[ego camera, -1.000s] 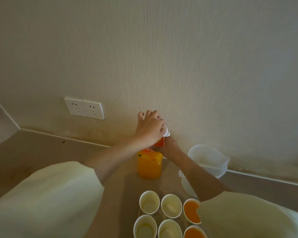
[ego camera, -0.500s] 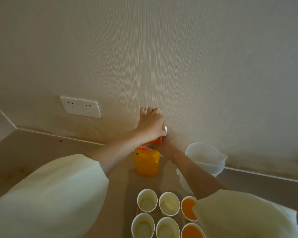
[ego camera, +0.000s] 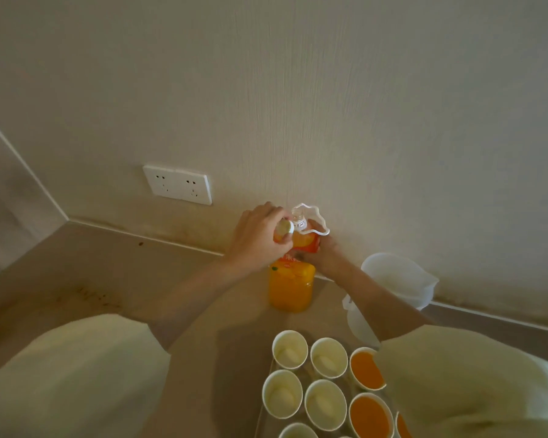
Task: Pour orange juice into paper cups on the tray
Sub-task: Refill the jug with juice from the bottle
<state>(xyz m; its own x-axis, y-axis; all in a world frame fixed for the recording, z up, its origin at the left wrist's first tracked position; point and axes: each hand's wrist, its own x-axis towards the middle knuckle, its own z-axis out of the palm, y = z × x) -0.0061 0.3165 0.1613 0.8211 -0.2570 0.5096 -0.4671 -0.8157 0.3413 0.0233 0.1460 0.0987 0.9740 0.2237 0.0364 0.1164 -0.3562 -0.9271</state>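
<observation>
An orange juice bottle (ego camera: 291, 287) stands upright on the counter by the wall. My right hand (ego camera: 321, 248) grips its neck from behind, just under the clear handle loop. Just left of the bare bottle mouth, my left hand (ego camera: 258, 238) holds the white cap (ego camera: 284, 227), lifted off. Below, paper cups sit on a tray (ego camera: 268, 387): several hold no juice, like the near-left one (ego camera: 290, 349). Others on the right are filled with juice (ego camera: 366, 369). My right sleeve hides the tray's right side.
A translucent plastic jug (ego camera: 397, 281) stands right of the bottle against the wall. A white double socket (ego camera: 178, 184) is on the wall at left. The beige counter (ego camera: 108, 279) runs left into a corner.
My left hand, which covered the bottle top, has come off to the left with the cap. The bottle mouth and clear handle now show.
</observation>
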